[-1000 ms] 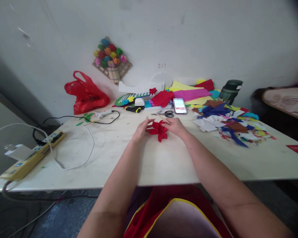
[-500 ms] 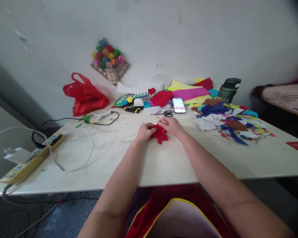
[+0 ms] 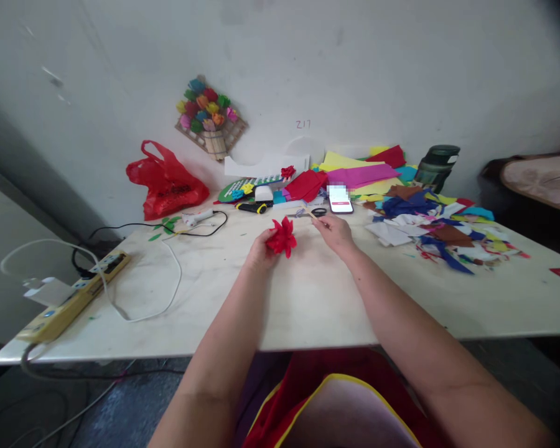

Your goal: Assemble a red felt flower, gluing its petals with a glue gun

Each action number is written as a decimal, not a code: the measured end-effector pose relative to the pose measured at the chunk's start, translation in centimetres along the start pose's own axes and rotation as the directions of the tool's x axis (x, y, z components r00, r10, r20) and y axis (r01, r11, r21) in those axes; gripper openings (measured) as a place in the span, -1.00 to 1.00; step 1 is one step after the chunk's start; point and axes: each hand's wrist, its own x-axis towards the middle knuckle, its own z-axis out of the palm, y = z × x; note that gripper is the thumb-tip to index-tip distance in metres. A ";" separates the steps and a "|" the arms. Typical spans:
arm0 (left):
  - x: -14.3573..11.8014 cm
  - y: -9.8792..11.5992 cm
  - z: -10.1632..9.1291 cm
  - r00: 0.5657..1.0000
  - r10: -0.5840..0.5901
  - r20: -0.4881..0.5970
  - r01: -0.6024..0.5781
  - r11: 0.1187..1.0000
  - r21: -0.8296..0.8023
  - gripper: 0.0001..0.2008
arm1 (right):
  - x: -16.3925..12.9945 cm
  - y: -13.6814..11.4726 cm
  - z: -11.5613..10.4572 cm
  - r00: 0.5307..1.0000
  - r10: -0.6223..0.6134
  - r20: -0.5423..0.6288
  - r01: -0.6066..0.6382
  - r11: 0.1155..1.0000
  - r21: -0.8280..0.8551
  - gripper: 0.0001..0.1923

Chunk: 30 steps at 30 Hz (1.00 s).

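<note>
A red paper flower (image 3: 284, 238) with pointed petals spread outward is held up by my left hand (image 3: 263, 247), which is closed on its left side. To the right, my right hand (image 3: 335, 231) pinches a thin pale wooden stick (image 3: 309, 213) that points up and left, apart from the flower. Black-handled scissors (image 3: 318, 212) lie on the table just behind the stick, partly covered by my right hand.
A phone (image 3: 340, 199), coloured paper sheets (image 3: 361, 176) and a heap of scraps (image 3: 429, 227) lie behind and right. A yellow-handled cutter (image 3: 251, 208), glue gun (image 3: 196, 218), red bag (image 3: 170, 183) and power strip (image 3: 74, 297) are left. A dark bottle (image 3: 436, 167) stands at the back.
My hands have moved apart: the left has shifted left with the flower, and the right has drawn the stick away to the right. The flower's petals now face the camera.
</note>
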 end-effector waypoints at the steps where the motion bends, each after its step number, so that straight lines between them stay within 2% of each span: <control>1: -0.1 0.2 -0.1 0.999 -0.031 0.028 0.032 0.998 -0.057 -0.74 | 0.0 -0.1 0.0 1.000 0.009 0.008 -0.009 1.000 -0.012 -0.70; 4: -0.5 0.9 -0.5 0.993 -0.090 0.079 0.103 0.979 -0.175 -0.65 | -0.2 -0.3 0.2 0.999 0.032 0.032 -0.031 0.999 -0.029 -0.70; 10: -0.2 0.9 -0.8 0.995 -0.087 0.040 0.092 0.985 -0.144 -0.67 | -0.3 -0.4 0.5 0.998 0.034 0.048 -0.033 0.999 -0.019 -0.70; 13: 0.1 0.5 -0.3 0.995 -0.021 -0.097 0.019 1.000 -0.020 -0.78 | -0.2 -0.4 0.2 0.992 0.102 0.078 -0.104 0.994 0.032 -0.68; 15: 0.1 0.4 0.1 0.975 0.077 -0.209 -0.049 0.989 0.136 -0.82 | -0.2 -0.5 0.0 0.989 0.112 0.098 -0.120 0.990 0.080 -0.66; 16: 0.1 0.3 0.2 0.964 0.131 -0.232 -0.082 0.975 0.208 -0.82 | -0.1 -0.5 -0.1 0.990 0.098 0.101 -0.109 0.989 0.103 -0.66; 19: 0.1 0.0 0.5 0.953 0.221 -0.207 -0.142 0.929 0.342 -0.81 | -0.1 -0.6 -0.2 0.995 0.052 0.091 -0.068 0.979 0.191 -0.70; 24: 0.4 -0.6 0.3 0.959 0.219 -0.180 -0.126 0.898 0.422 -0.81 | -0.1 -0.9 -0.2 0.989 0.018 0.144 -0.060 0.954 0.294 -0.67; 28: 0.4 -0.8 0.5 0.969 0.179 -0.171 -0.102 0.919 0.381 -0.79 | -0.2 -1.2 -0.3 0.968 0.107 0.229 -0.167 0.951 0.260 -0.71; 30: 0.2 -0.6 0.7 0.976 0.138 -0.166 -0.080 0.944 0.319 -0.77 | -0.4 -1.4 -0.5 0.937 0.146 0.316 -0.238 0.931 0.278 -0.68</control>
